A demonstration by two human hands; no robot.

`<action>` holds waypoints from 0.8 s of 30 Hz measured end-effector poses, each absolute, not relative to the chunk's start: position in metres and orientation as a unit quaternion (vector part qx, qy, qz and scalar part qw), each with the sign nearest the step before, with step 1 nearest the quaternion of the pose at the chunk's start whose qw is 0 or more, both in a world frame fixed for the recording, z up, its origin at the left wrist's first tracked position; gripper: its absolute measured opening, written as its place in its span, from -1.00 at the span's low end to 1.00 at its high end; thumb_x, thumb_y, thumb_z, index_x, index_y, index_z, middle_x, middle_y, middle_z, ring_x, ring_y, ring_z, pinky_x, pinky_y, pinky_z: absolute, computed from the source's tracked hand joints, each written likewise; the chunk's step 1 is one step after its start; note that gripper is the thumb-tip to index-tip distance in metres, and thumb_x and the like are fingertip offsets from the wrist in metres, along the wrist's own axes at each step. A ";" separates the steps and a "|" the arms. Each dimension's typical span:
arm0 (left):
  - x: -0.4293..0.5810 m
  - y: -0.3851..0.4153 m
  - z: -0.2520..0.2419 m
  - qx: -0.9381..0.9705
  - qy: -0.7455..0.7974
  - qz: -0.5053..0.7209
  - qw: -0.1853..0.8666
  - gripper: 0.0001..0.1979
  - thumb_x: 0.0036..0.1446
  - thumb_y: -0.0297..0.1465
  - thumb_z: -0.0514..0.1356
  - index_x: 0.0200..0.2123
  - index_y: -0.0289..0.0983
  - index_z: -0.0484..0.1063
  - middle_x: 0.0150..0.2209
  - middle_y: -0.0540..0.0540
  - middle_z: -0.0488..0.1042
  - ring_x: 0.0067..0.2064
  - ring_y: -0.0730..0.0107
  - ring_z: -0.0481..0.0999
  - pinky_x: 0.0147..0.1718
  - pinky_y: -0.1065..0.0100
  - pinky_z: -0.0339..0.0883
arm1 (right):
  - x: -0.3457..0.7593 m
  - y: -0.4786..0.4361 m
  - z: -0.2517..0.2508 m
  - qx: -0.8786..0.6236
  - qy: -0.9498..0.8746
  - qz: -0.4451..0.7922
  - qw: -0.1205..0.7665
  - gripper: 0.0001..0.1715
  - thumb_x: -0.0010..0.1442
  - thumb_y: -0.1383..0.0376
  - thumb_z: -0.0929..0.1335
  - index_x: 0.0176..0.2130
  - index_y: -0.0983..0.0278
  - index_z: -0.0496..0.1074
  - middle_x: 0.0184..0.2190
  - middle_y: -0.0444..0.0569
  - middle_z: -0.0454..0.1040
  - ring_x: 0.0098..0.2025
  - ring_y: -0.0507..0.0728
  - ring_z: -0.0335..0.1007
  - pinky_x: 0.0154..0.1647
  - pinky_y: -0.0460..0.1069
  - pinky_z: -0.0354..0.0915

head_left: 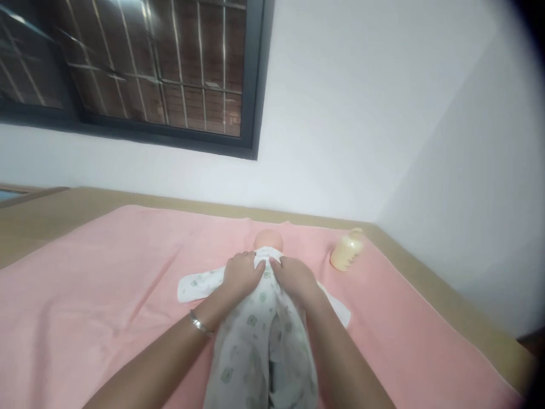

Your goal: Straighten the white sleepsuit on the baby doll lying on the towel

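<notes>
A white baby garment with small green-grey prints lies spread lengthwise in front of me, its sleeves stretched out to both sides. Above its neckline shows a small, round, skin-toned head; I cannot tell whether it is a doll's. My left hand pinches the cloth just left of the neckline, thumb on top. On the other side of the neckline, my right hand is closed on the cloth too, its thumb close to the left one. A split runs down the garment's lower front. My forearms partly cover both sleeves.
A pink sheet with some creases covers most of the tan surface below. To the right of the head, a cream-yellow baby bottle lies tilted on the sheet. Behind stand a white wall and a dark-framed barred window.
</notes>
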State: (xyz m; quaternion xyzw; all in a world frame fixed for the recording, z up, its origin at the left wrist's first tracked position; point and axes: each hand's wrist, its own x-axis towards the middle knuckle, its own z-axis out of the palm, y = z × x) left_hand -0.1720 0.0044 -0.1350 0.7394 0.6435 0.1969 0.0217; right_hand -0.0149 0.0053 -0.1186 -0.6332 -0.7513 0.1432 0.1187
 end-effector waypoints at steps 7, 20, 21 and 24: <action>-0.167 -0.006 -0.136 0.750 0.637 0.176 0.000 -0.61 0.25 -0.22 -0.11 -0.20 -0.31 0.42 -0.17 -0.26 0.49 -0.14 0.06 0.45 -0.17 0.15 0.23 | -0.012 0.018 -0.130 -0.638 -0.745 0.149 0.127 -0.27 0.34 -0.01 -0.04 -0.18 0.35 0.47 -0.18 0.22 0.50 -0.15 0.26 0.42 -0.20 0.06 0.22; -0.176 -0.003 -0.127 0.763 0.603 0.214 0.085 -0.61 0.25 -0.15 -0.09 -0.24 -0.24 0.44 -0.18 -0.17 0.52 -0.14 0.15 0.47 -0.20 0.26 0.25 | -0.024 -0.013 -0.107 -0.637 -0.757 0.102 0.098 -0.27 0.34 0.01 -0.05 -0.21 0.32 0.48 -0.23 0.19 0.51 -0.23 0.24 0.43 -0.29 0.04 0.21; -0.173 -0.007 -0.125 0.765 0.604 0.214 0.063 -0.63 0.25 -0.18 -0.08 -0.25 -0.26 0.44 -0.19 -0.19 0.52 -0.14 0.15 0.47 -0.21 0.25 0.25 | -0.023 -0.009 -0.111 -0.641 -0.753 0.109 0.100 -0.27 0.34 0.01 -0.05 -0.20 0.32 0.48 -0.22 0.19 0.51 -0.21 0.25 0.43 -0.28 0.05 0.22; -0.163 -0.018 -0.121 0.772 0.601 0.205 0.019 -0.73 0.21 -0.29 -0.02 -0.30 -0.28 0.43 -0.20 -0.20 0.50 -0.16 0.15 0.46 -0.23 0.25 0.24 | -0.018 0.007 -0.122 -0.651 -0.742 0.127 0.099 -0.25 0.34 -0.01 -0.06 -0.14 0.34 0.47 -0.18 0.20 0.50 -0.14 0.27 0.42 -0.21 0.07 0.22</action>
